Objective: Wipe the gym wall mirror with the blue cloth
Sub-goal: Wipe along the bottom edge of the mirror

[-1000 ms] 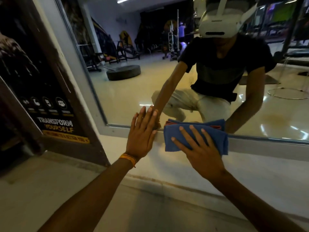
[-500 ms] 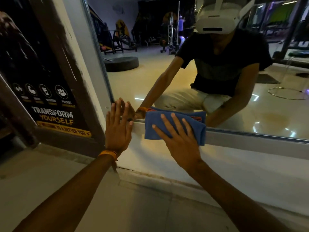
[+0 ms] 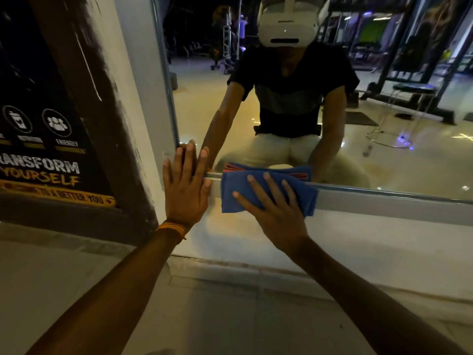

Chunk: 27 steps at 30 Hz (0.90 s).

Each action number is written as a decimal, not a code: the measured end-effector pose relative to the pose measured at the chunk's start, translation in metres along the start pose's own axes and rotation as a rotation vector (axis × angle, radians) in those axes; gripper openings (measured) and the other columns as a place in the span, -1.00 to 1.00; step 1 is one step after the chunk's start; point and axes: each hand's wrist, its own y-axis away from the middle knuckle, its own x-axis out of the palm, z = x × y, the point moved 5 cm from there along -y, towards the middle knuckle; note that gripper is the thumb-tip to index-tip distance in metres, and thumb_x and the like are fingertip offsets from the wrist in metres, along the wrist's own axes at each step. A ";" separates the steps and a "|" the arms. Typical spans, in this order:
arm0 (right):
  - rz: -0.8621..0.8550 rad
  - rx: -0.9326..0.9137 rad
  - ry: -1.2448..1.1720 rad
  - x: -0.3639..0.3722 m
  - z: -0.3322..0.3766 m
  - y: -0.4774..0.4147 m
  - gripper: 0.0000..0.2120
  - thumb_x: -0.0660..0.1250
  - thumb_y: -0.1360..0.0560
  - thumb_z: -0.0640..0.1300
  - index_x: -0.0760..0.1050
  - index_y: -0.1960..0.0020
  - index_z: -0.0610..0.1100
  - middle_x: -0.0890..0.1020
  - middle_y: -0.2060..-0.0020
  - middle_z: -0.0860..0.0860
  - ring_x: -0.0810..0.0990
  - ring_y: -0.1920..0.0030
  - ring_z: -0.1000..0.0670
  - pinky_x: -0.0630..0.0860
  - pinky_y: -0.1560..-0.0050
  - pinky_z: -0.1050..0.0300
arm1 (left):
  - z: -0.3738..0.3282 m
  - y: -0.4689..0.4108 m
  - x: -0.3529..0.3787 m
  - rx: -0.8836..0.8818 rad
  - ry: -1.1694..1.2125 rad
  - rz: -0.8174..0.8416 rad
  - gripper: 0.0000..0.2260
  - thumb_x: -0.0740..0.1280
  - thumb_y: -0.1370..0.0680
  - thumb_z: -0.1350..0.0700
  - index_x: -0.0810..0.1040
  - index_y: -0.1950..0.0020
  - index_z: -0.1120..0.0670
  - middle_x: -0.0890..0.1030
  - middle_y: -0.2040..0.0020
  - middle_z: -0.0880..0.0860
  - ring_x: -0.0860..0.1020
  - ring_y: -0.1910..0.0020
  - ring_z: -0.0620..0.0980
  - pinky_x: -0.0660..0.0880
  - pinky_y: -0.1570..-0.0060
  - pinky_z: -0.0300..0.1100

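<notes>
The folded blue cloth (image 3: 236, 190) with an orange edge lies flat against the mirror's lower frame, close to its bottom-left corner. My right hand (image 3: 276, 210) presses it there with straight, spread fingers. My left hand (image 3: 185, 188) rests flat with straight fingers on the corner of the frame, just left of the cloth, an orange band on its wrist. The wall mirror (image 3: 384, 155) fills the upper right and reflects a crouching person and the gym floor.
A dark poster (image 3: 51, 139) with "TRANSFORM YOURSELF" covers the wall left of the mirror frame (image 3: 163, 73). Below the mirror runs a white wall strip (image 3: 371, 239), then a low step and the grey floor (image 3: 76, 278).
Both hands and the cloth have slid left along the mirror's lower edge, from mid-edge to the bottom-left corner. My view has shifted left and closer with them.
</notes>
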 end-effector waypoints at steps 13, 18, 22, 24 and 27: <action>0.165 0.049 -0.013 -0.018 -0.025 0.026 -0.23 0.35 -0.57 -0.16 0.05 -0.65 0.15 0.02 -0.65 -0.05 -0.08 -0.65 -0.21 -0.15 -0.60 -0.31 | 0.018 -0.019 -0.013 0.007 0.075 -0.085 -0.42 0.00 -0.71 -0.07 0.01 -0.68 0.15 -0.13 -0.68 0.07 -0.15 -0.66 0.09 -0.17 -0.61 0.18; 0.127 0.071 0.003 -0.015 -0.019 0.019 -0.27 0.31 -0.61 -0.14 0.02 -0.65 0.15 0.07 -0.65 -0.05 -0.05 -0.65 -0.18 -0.11 -0.62 -0.26 | 0.023 -0.016 -0.006 0.054 0.057 -0.146 -0.44 -0.03 -0.71 -0.04 -0.03 -0.68 0.09 -0.17 -0.69 -0.03 -0.16 -0.67 0.04 -0.21 -0.62 0.08; 0.165 0.404 0.013 -0.043 -0.084 0.087 -0.26 0.27 -0.66 -0.04 -0.11 -0.67 0.16 -0.08 -0.67 -0.06 -0.08 -0.65 -0.23 -0.02 -0.58 -0.39 | 0.021 -0.014 -0.006 0.062 0.079 -0.200 -0.42 0.02 -0.69 -0.04 -0.03 -0.69 0.06 -0.14 -0.69 -0.05 -0.15 -0.67 0.03 -0.20 -0.62 0.07; 0.165 0.586 -0.044 -0.052 -0.099 0.097 -0.35 0.17 -0.69 0.00 -0.07 -0.67 0.13 -0.07 -0.67 -0.08 -0.05 -0.65 -0.25 0.05 -0.54 -0.46 | 0.021 -0.014 -0.007 0.070 0.093 -0.210 -0.42 0.02 -0.69 -0.04 -0.01 -0.68 0.08 -0.14 -0.69 -0.05 -0.15 -0.67 0.03 -0.20 -0.62 0.07; 0.167 0.570 -0.061 -0.044 -0.066 0.070 -0.38 0.20 -0.68 -0.03 0.01 -0.66 0.06 0.00 -0.65 -0.17 -0.10 -0.65 -0.27 -0.03 -0.57 -0.43 | 0.024 -0.015 -0.007 0.074 0.116 -0.192 -0.44 0.02 -0.70 -0.05 0.06 -0.68 0.11 -0.10 -0.69 -0.02 -0.11 -0.67 0.06 -0.16 -0.62 0.11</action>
